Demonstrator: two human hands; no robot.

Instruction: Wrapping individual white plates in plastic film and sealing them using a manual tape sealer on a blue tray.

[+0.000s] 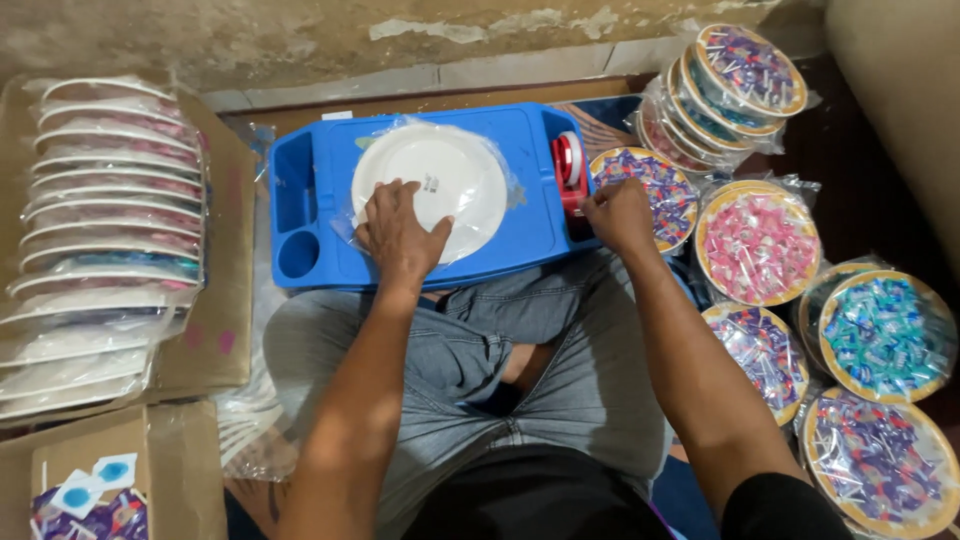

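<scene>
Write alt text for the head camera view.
A seated person's left hand presses a plastic-wrapped white round plate on a blue plastic lap tray, while the right hand reaches a red tape dispenser. Wrapped plates of coloured sweets lie at right.

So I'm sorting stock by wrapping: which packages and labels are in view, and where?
Wrapped plate: on blue tray, white, round, under left hand.
Small label: on that plate, pale with dark marks.
Filled plate packs: right side, round, purple, pink, teal.
Wrapped plate stack: left, on cardboard.
Tape roll: by right hand, red and white.
</scene>
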